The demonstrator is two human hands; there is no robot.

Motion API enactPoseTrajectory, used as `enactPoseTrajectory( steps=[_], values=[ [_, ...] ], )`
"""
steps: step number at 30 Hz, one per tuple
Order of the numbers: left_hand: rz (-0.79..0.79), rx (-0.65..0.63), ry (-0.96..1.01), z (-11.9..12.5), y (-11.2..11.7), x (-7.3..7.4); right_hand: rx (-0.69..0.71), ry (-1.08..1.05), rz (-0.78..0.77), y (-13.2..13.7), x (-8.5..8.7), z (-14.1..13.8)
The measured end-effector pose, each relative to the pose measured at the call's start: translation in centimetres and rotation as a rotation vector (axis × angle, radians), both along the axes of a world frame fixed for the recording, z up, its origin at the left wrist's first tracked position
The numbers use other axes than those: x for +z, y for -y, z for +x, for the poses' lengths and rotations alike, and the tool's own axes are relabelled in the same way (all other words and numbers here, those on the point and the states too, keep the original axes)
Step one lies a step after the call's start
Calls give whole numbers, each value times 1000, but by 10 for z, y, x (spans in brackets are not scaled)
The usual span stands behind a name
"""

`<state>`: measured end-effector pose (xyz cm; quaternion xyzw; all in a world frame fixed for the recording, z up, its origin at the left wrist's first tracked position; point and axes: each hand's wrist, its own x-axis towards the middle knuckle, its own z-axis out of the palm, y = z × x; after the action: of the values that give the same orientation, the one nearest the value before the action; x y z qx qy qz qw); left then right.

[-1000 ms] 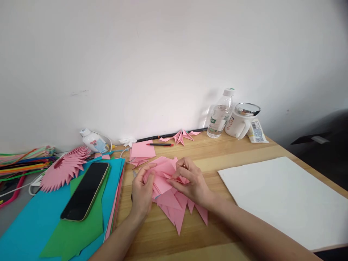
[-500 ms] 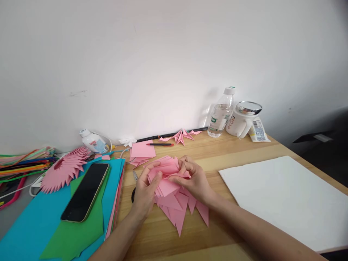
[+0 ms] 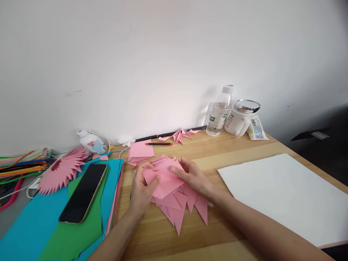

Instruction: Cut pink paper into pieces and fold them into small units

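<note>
Between my two hands is a bundle of folded pink paper pieces [image 3: 167,179], fanned in layers. My left hand [image 3: 143,186] grips its left side, thumb pressed on the front and fingers behind. On the right side my right hand [image 3: 194,177] pinches the paper, with the thumb lying over the top sheet and the other fingers mostly hidden behind. Below the bundle, several pointed pink paper pieces [image 3: 178,214] lie on the wooden table [image 3: 152,243]. Something dark shows partly behind my left wrist, too covered to name.
Left are a phone [image 3: 83,192], green paper [image 3: 81,232], blue sheets [image 3: 35,221], a pink folded-paper ring [image 3: 62,170] and a white bottle [image 3: 91,141]. Along the wall stand a water bottle [image 3: 219,112] and a mug [image 3: 239,119]. A pencil [image 3: 159,144] lies on pink squares [image 3: 140,149]; right is a white board [image 3: 282,199].
My right thumb has straightened and pressed down, and the curled top sheet now lies flatter over the bundle. The view has shifted slightly.
</note>
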<state>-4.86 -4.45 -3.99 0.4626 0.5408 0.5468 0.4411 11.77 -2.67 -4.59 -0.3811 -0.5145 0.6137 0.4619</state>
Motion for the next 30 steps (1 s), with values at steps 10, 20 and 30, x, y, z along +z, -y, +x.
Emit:
enactPoseTrajectory(
  steps=[10, 20, 30],
  values=[
    [-87, -204, -138, -5, -3, -8, -107, 270, 214, -2, -10, -5],
    [-4, 213, 102, -20, -19, -6, -85, 442, 332, -22, 2, 25],
    [47, 313, 101, -27, -27, -13, -155, 1007, 335, -13, -23, 33]
  ],
)
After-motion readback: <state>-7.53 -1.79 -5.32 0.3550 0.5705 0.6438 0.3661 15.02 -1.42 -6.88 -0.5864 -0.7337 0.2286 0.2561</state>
